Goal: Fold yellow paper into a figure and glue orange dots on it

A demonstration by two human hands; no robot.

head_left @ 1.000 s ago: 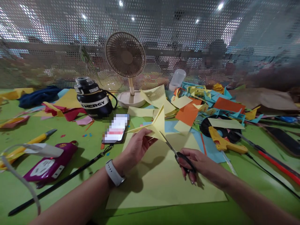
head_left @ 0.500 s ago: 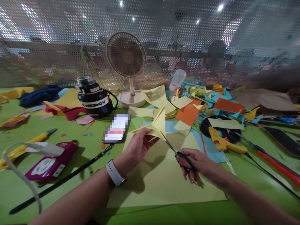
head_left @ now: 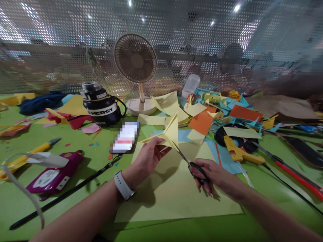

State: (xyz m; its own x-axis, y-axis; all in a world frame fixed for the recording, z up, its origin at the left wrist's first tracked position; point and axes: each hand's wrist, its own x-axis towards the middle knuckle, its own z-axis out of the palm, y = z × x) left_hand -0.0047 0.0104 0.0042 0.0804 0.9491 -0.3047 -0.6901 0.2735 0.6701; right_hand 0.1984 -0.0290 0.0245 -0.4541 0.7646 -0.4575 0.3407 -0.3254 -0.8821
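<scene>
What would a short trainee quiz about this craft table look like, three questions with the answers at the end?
1. Which tool is in the person's right hand?
2. True or false: the black bottle stands to the left of the fan.
3. What colour is the folded paper in the left hand?
A) orange
B) pink
C) pale yellow

Key: 1. scissors; 2. true; 3. C

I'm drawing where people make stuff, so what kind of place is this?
Probably a craft table, maybe in a classroom or workshop. You can see scissors at folded yellow paper, a yellow glue gun and a pile of colored paper scraps.
</scene>
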